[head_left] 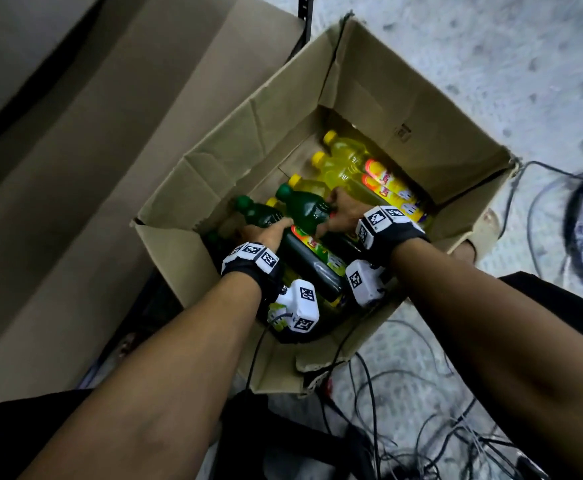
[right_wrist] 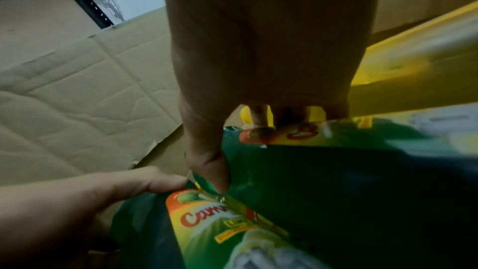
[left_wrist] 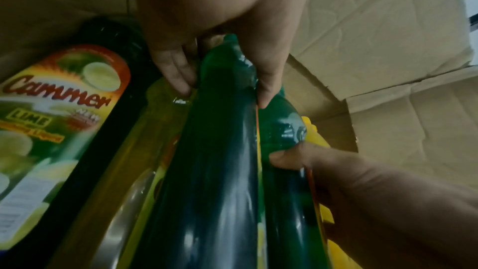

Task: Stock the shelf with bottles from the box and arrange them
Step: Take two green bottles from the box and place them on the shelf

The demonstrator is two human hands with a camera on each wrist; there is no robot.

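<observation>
Reaching down into the open cardboard box [head_left: 380, 98], both hands work among bottles that lie on their sides. The left hand [head_left: 264, 232] wraps around the shoulder of a green bottle [head_left: 259, 213]; the left wrist view shows its fingers [left_wrist: 178, 73] curled along one side of the dark green body and the thumb along the other, so it grips that bottle. The right hand [head_left: 343, 211] clasps a second green bottle [head_left: 304, 206] just beside the first, near the upper edge of its label, with the thumb [right_wrist: 212, 169] pressed on the near side and the other fingers curled over the far side. The 2 green bottles lie touching each other, caps pointing toward the far left wall of the box. Another dark bottle with a lime label [left_wrist: 51, 109] lies against the box wall on the left hand's outer side.

Behind the hands, 3 yellow bottles [head_left: 345, 161] with yellow caps lie in a row on the box floor, also on their sides, their red and yellow labels toward the right wall. The box stands on a pale speckled floor [head_left: 491, 46], with black cables [head_left: 404, 410] strewn near the person. A black shelf upright [head_left: 305, 26] rises past the far corner of the box, with a large brown cardboard sheet [head_left: 92, 150] beside it on the left.
</observation>
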